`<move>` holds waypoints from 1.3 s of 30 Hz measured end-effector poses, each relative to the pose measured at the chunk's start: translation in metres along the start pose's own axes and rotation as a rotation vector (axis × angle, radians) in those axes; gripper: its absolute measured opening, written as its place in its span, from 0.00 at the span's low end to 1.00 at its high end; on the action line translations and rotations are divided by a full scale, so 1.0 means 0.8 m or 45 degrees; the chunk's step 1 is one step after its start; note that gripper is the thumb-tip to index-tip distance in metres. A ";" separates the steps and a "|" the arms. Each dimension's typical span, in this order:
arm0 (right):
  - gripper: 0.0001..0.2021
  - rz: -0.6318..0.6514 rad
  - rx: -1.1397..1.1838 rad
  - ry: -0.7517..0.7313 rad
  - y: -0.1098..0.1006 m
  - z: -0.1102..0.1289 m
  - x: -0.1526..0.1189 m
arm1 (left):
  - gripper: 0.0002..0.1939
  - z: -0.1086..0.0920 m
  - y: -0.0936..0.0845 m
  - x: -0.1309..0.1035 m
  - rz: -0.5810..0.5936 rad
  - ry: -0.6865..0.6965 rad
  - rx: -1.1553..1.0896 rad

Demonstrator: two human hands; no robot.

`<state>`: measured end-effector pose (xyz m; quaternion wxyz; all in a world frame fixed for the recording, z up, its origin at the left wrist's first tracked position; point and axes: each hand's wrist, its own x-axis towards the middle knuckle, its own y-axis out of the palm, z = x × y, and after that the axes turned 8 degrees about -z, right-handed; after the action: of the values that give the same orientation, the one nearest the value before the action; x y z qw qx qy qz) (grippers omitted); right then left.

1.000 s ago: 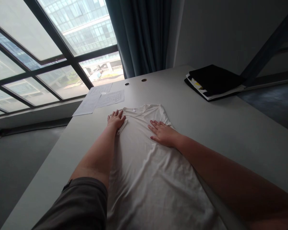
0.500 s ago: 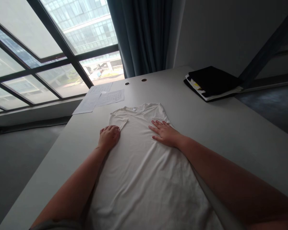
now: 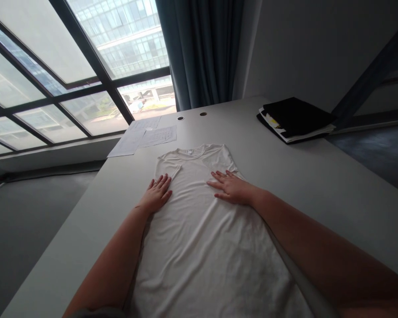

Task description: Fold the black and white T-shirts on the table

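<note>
A white T-shirt (image 3: 199,238) lies spread on the table, its neckline away from me and its lower part running out of view toward my body. Both sleeves are turned in over the front. My left hand (image 3: 157,193) rests flat on the shirt's left edge just below the folded sleeve, fingers stretched out. On the right side, my right hand (image 3: 231,187) lies palm down with fingers spread, covering part of the other sleeve. Diagonal wrinkles cross the cloth below my hands.
The white table (image 3: 82,221) carries paper sheets (image 3: 159,135) at the back left and a black folder (image 3: 298,117) with papers at the back right. Two round cable holes sit near the far edge. Behind are a window and a blue curtain (image 3: 202,53).
My left hand has gone from curled fingers at the sleeve's edge to lying flat on the shirt. My right hand stays in place on the cloth. The view has shifted slightly.
</note>
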<state>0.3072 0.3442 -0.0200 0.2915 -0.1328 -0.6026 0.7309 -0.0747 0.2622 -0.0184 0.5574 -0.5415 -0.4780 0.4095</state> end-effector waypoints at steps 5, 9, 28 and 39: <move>0.24 -0.206 0.091 0.018 -0.002 -0.003 0.002 | 0.27 -0.003 -0.008 -0.005 -0.191 -0.013 -0.032; 0.20 -0.386 0.041 0.092 -0.011 -0.010 0.004 | 0.18 -0.003 -0.016 -0.004 -0.363 -0.102 -0.031; 0.12 -0.511 -0.004 0.309 -0.014 -0.022 0.013 | 0.23 0.015 -0.033 0.111 -0.104 -0.221 0.190; 0.07 -0.472 0.186 0.142 -0.011 -0.037 0.010 | 0.32 0.025 0.001 0.161 -0.046 -0.434 0.202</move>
<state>0.3192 0.3732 -0.0175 0.4627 -0.0384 -0.5452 0.6980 -0.0678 0.3917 -0.0090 0.5166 -0.4099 -0.5412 0.5217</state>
